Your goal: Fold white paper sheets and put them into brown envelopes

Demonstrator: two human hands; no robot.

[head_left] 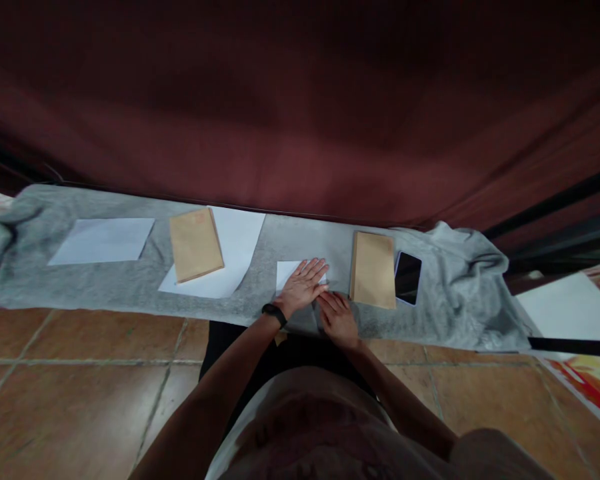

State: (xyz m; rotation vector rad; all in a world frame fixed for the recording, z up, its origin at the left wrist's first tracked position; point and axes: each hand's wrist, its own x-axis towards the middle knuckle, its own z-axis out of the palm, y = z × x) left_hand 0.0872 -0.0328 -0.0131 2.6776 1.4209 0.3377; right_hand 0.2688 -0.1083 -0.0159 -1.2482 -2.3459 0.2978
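A small white sheet of paper (284,272) lies on the grey cloth in front of me. My left hand (303,285), with a black band at the wrist, rests flat across this sheet and hides much of it, its fingers stretched out. My right hand (339,319) lies beside it, palm down at the sheet's lower right, fingers extended and touching the left hand. Just right of my hands is a stack of brown envelopes (373,270). Another brown stack (196,245) sits to the left, on top of a large white sheet (237,247).
Grey cloth (455,287) covers the long narrow table. A phone (408,278) lies against the right brown stack. At the far left is a pile of white paper (103,241). A dark red curtain (300,133) rises behind the table; tiled floor (95,393) lies below.
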